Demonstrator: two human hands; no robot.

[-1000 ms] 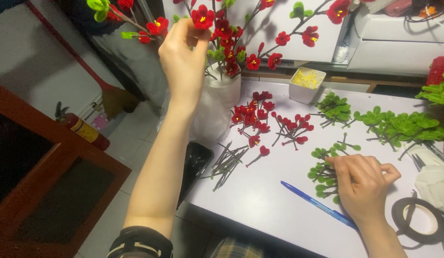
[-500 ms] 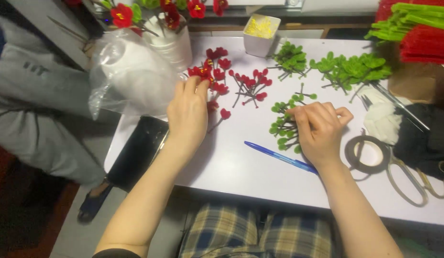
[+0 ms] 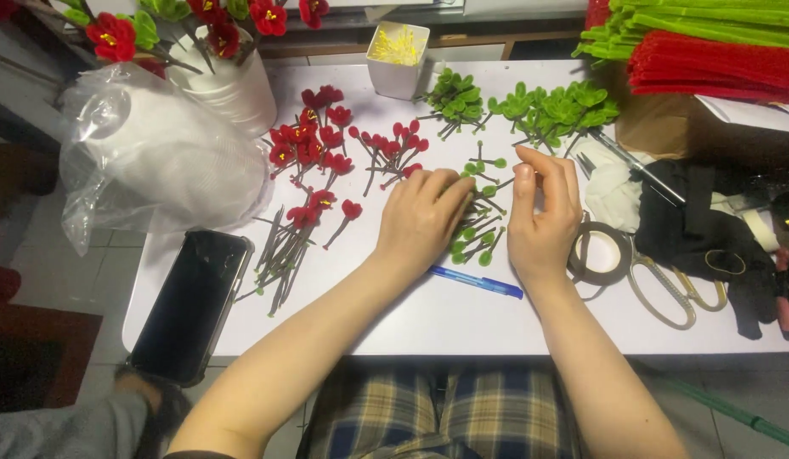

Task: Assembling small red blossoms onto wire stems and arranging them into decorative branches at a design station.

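Resting palm-down, left hand [image 3: 421,219] covers small green leaf stems [image 3: 482,223] at middle of white surface [image 3: 462,314], fingers flat, gripping nothing. Right hand [image 3: 543,214] just beside, fingers curled; whether pinching stem, cannot tell. Blue pen [image 3: 475,281] below hands; tape roll [image 3: 600,253] right.

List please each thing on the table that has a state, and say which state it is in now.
left hand: palm down, fingers on the small green stems
right hand: fingertips pinched together; what it grips cannot be seen
phone: screen dark, overhanging the table edge
blue pen: lying flat
scissors: lying flat, blades hidden
white square cup: upright, holding yellow bits
tape roll: lying flat
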